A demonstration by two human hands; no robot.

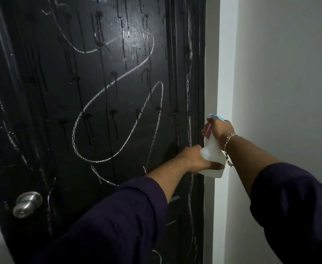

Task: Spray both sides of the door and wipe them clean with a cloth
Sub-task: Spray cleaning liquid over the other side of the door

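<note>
The fingers (206,128) of the right hand (220,130) are curled round the neck and pink trigger of the spray bottle (212,155), beneath its blue nozzle cap. The bottle's lower body is gripped from the left by the left hand (194,159), its thumb laid across the translucent plastic. A chain bracelet (227,147) is worn on the right wrist, and both forearms are covered in dark sleeves (118,216). The bottle is held upright just in front of the right edge of the black door (61,92), which is marked with looping white chalk lines (118,119) and streaked with dripping liquid. A silver door knob (28,204) is seen at lower left. A white wall (280,73) stands at the right.
</note>
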